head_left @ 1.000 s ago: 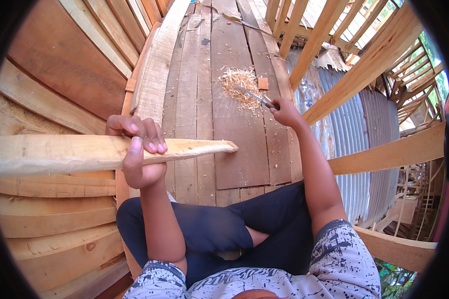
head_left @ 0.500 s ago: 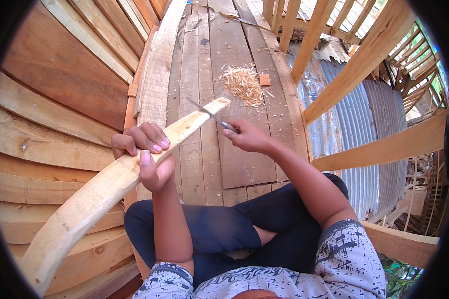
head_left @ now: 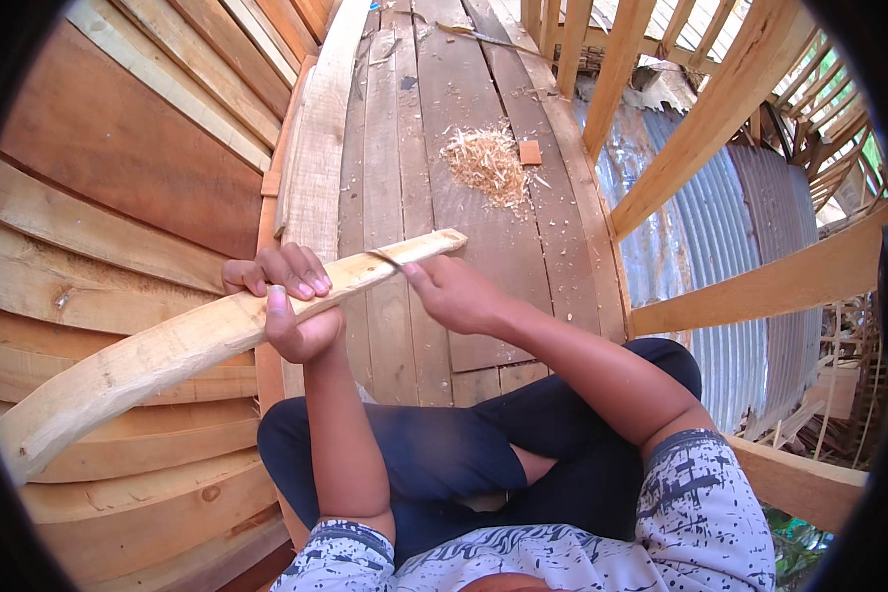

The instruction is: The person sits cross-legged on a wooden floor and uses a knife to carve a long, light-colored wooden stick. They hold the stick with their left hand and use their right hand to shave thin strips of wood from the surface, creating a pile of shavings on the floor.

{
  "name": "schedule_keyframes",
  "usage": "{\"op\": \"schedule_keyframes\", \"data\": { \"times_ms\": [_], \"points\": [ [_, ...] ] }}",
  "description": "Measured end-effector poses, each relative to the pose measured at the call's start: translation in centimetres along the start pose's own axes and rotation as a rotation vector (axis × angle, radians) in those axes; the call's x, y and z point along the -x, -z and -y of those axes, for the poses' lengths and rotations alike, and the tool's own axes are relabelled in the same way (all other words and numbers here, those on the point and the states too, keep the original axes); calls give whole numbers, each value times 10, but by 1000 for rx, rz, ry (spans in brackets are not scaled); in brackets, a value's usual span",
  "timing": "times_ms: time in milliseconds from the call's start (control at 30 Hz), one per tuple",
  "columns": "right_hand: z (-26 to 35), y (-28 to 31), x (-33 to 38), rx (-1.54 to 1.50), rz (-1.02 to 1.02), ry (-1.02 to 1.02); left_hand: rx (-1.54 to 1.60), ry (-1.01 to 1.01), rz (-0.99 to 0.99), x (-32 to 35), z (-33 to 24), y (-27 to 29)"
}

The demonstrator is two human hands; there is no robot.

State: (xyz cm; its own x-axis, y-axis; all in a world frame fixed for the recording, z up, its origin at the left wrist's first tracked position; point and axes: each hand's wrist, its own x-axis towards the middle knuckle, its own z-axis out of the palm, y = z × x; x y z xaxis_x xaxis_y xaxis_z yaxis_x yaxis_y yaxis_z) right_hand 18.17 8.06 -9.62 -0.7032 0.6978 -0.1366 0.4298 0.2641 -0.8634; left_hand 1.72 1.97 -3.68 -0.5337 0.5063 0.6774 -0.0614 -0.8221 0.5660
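A long pale piece of wood (head_left: 168,349) runs from the lower left up to the middle, tapering to a blunt narrow end. My left hand (head_left: 291,301) is closed around it, fingers over the far side and thumb on the near edge. My right hand (head_left: 456,296) is closed on a knife (head_left: 385,259); its dark blade lies across the wood a little short of the narrow end. The fist hides the knife's handle.
A heap of wood shavings (head_left: 488,168) lies on the plank floor (head_left: 390,335), with a small orange-brown block (head_left: 530,152) beside it. A board wall (head_left: 128,187) rises at left. Wooden railing slats (head_left: 696,128) stand at right, above corrugated metal sheets (head_left: 730,257).
My right hand has drawn the knife back along the wood toward my left hand. The wood has swung flatter, its wide end moving up and its narrow end slightly down and right.
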Motion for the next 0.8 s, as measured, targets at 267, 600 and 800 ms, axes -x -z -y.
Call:
{"op": "schedule_keyframes", "data": {
  "times_ms": [267, 600, 800],
  "points": [
    [-43, -16, -18, -29, -184, -175, -111, -28, -206, 2, 4, -15],
    [-71, -25, -27, 86, -202, -170, -25, -41, -211, 4, 4, -16],
    [-66, 5, -26, -329, 26, -424, -87, -35, -318, 5, 7, -22]
  ]
}}
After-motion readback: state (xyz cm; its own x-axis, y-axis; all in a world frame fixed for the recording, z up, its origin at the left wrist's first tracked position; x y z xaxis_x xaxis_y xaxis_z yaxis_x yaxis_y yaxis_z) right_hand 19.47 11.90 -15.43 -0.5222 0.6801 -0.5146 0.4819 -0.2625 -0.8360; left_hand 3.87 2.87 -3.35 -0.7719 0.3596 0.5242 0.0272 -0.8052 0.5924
